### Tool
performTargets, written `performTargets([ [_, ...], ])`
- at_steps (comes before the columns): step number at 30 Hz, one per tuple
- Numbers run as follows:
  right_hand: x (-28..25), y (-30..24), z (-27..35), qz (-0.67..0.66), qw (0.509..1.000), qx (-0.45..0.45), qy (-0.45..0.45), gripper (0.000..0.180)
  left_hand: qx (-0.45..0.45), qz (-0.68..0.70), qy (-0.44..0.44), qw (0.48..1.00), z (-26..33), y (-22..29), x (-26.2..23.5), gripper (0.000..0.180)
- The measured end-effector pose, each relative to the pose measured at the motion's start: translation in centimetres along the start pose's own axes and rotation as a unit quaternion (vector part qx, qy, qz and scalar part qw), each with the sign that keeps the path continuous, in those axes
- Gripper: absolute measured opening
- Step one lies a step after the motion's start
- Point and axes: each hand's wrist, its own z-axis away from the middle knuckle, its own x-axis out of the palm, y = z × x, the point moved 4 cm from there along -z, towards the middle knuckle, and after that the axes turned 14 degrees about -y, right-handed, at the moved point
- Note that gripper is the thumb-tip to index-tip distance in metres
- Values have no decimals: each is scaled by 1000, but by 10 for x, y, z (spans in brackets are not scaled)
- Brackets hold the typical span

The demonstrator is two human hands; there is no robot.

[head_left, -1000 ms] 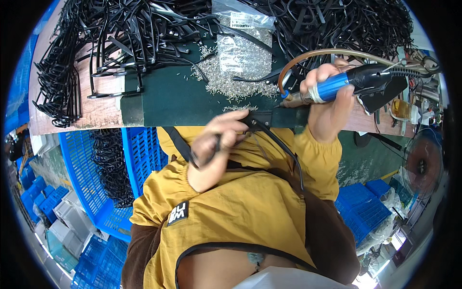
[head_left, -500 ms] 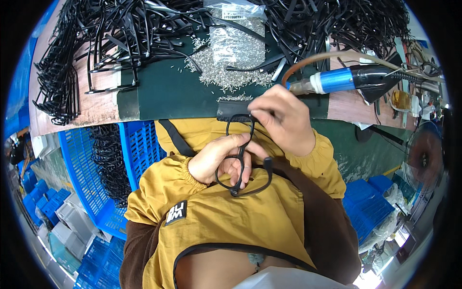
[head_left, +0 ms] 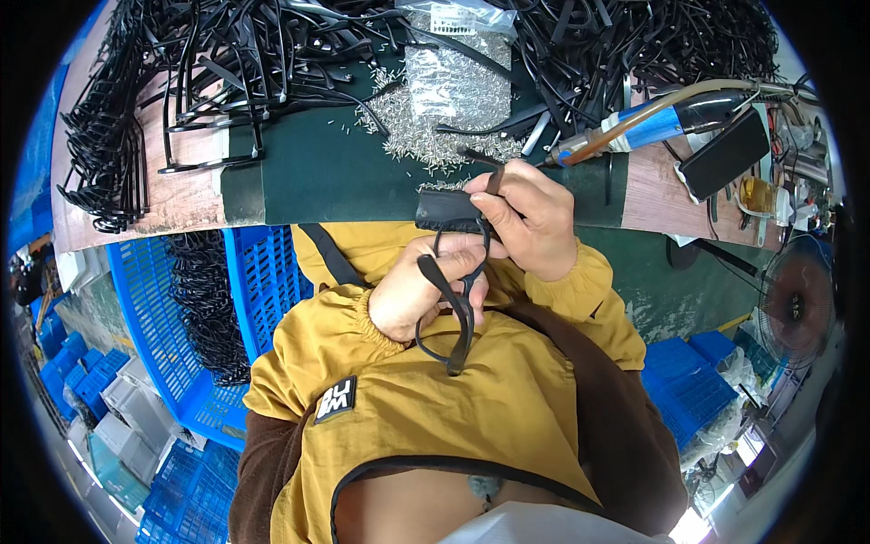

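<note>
Black plastic eyeglasses (head_left: 466, 322) at mid-picture have just been turned, left hand (head_left: 403, 290) gripping their front and right hand (head_left: 533, 222) pinching the upper temple (head_left: 495, 179), apparently shifting attention to the temples.

Patch (head_left: 336, 400): dark, squarish, with bold white letters in two rows; on the front of the yellow smock (head_left: 435, 417), toward the wearer's left, tilted in this view.
Label (head_left: 452, 18): white, with dark print too small to read; on the clear bag (head_left: 459, 86), near its far end.
</note>
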Motion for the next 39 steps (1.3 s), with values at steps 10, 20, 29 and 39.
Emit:
performTargets([
  [10,-84,9,49,-36,836,-62,544,26,3,43,-17,999,-4,-6,-2,37],
  [20,-61,16,-12,-595,773,-173,139,53,45,193,-32,980,-10,-30,1,34],
  [29,-18,-2,-7,-527,829,-102,155,63,69,222,-49,971,-14,-23,0,21],
  [39,-16,-19,-18,-534,826,-137,117,44,74,195,-88,974,-16,-26,-10,13],
])
